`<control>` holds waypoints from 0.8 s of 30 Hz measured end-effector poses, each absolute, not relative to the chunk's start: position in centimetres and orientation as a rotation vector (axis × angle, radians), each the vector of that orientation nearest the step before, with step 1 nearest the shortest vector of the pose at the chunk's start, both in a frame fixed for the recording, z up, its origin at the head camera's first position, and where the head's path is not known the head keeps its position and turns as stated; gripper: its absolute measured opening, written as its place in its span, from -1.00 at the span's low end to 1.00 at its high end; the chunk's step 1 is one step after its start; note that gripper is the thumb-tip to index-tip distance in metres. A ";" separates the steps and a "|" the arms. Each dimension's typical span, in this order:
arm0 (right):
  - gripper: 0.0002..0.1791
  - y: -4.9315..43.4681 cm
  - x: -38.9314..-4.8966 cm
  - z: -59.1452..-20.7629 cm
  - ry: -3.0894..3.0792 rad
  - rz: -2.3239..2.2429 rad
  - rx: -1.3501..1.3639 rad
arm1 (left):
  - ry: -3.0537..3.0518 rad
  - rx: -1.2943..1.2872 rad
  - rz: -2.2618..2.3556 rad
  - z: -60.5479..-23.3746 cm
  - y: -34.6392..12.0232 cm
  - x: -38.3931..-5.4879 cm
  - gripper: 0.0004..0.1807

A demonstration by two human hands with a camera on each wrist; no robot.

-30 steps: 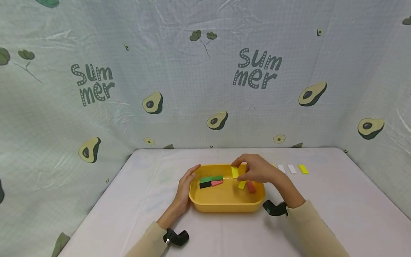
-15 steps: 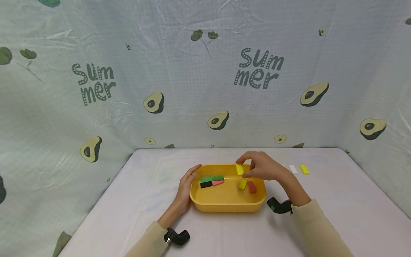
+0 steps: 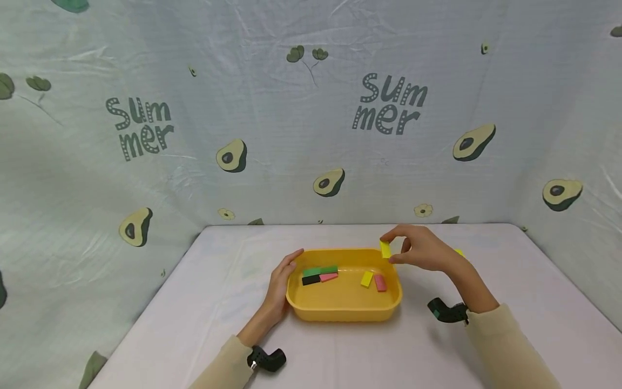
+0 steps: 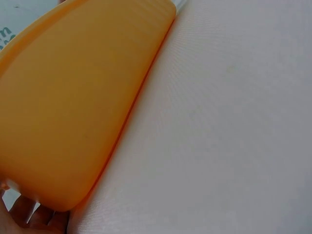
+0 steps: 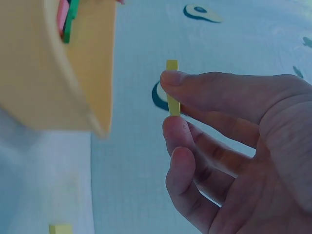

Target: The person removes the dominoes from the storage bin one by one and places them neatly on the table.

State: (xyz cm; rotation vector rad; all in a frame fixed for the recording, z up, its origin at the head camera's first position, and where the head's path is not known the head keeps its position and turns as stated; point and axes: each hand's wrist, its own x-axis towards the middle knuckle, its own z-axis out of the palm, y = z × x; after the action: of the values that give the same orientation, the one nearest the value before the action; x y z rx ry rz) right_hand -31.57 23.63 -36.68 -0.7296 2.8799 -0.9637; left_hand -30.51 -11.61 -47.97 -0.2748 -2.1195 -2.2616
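Yellow, thin and oblong, the pinched block (image 3: 385,249) has straight edges.

Backdrop sheet (image 3: 282,116), head view: word "summer" printed twice in grey-green, each split over two lines, "sum" above "mer"; left-hand print (image 3: 140,128) lower on the cloth, right-hand print (image 3: 389,104) higher; some letter strokes dotted; left wrist view, left edge: lettering fragment (image 4: 6,38), upper line ending in "m", rest cut off.
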 end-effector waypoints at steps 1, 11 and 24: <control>-0.51 24.1 -31.5 -36.7 2.891 -0.958 -0.721 | -2.117 -0.276 -2.263 -48.0 -11.6 -30.5 -0.49; -0.48 28.9 -30.5 -36.5 2.946 -0.963 -0.599 | -2.111 -0.297 -2.271 -48.0 -11.6 -30.5 -0.48; -0.41 34.1 -31.2 -38.5 2.951 -1.024 -0.427 | -2.121 -0.283 -2.261 -48.0 -11.6 -30.4 -0.49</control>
State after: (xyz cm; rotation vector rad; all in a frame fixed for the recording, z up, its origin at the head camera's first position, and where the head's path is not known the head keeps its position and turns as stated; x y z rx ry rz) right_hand -31.15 34.11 -38.54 -0.4268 2.9512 -1.0237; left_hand -30.45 -11.65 -47.98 -0.2832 -2.1213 -2.2608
